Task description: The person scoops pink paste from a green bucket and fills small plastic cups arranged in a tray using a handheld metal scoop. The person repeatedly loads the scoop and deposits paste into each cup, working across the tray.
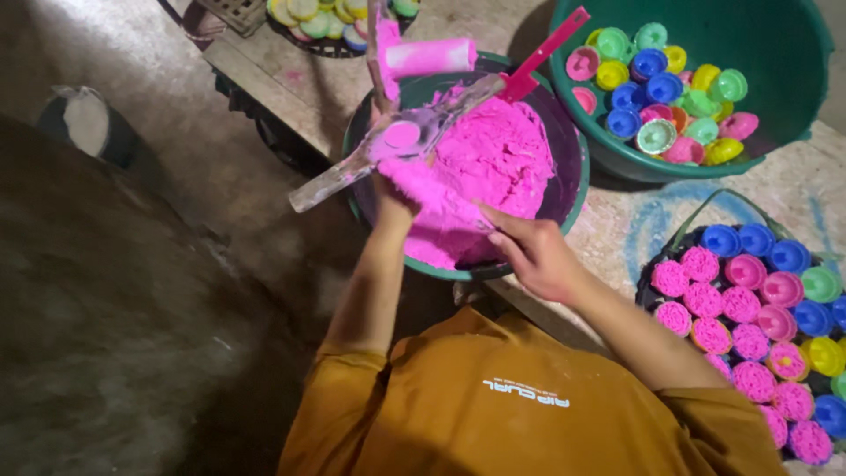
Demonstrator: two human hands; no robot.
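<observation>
Our left grip point(394, 198) closes on a powder-caked metal press point(401, 141) above the pink powder point(498, 159) in the green basin point(577, 189). Just right, our right grip point(533, 256) pinches powder, fingers narrow. Further right sits a basket of filled cups point(736, 308).

Both arms reach forward from orange sleeves, forearms bare. The left hand point(394, 196) is raised higher, wrist straight, fingers hidden and smeared with pink. The right hand point(533, 256) sits lower and nearer, wrist bent inward, fingers curled and pointing left, the two hands just apart
</observation>
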